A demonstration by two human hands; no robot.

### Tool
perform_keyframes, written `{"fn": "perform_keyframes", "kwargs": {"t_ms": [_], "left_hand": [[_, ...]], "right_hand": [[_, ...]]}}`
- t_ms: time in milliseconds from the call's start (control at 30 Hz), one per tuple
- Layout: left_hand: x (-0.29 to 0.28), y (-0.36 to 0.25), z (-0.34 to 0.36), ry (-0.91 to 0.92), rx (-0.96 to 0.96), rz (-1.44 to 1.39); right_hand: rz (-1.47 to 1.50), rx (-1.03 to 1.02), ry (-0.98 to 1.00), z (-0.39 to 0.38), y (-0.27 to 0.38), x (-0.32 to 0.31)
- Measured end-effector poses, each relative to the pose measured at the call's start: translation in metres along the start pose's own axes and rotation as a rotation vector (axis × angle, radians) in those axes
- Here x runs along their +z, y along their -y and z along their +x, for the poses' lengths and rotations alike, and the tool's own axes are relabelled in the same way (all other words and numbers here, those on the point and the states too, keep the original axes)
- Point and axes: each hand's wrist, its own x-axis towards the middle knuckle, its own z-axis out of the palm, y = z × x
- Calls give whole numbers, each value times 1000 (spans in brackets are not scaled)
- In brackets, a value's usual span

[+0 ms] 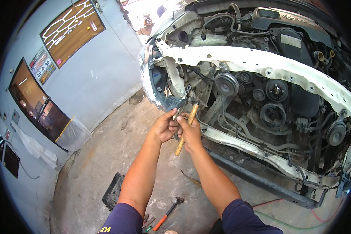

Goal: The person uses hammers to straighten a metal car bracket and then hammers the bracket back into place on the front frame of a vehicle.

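Note:
My right hand is closed round a hammer with a pale wooden handle. Its dark head points up toward the front corner of an opened car. Between the fingertips of my left hand is a small metal piece, too small to name. The right thumb and fingers meet the left fingertips at that piece. Just beyond both hands lies the car's corner, with a dark plastic bracket and the end of the white upper crossbar.
Engine pulleys fill the bay at right, above a lower crossmember and a black bar. On the concrete floor lie an orange-handled hammer, a black tray and hoses. A pale blue wall with a doorway stands at left.

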Motion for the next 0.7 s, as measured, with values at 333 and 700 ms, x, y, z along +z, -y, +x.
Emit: {"fn": "perform_keyframes", "kwargs": {"t_ms": [333,700], "left_hand": [[5,-2,-6,-134,54,194],[12,-11,-20,-383,155,476]], "right_hand": [[115,17,-92,11,-13,14],[310,-71,-61,26,-28,12]]}}
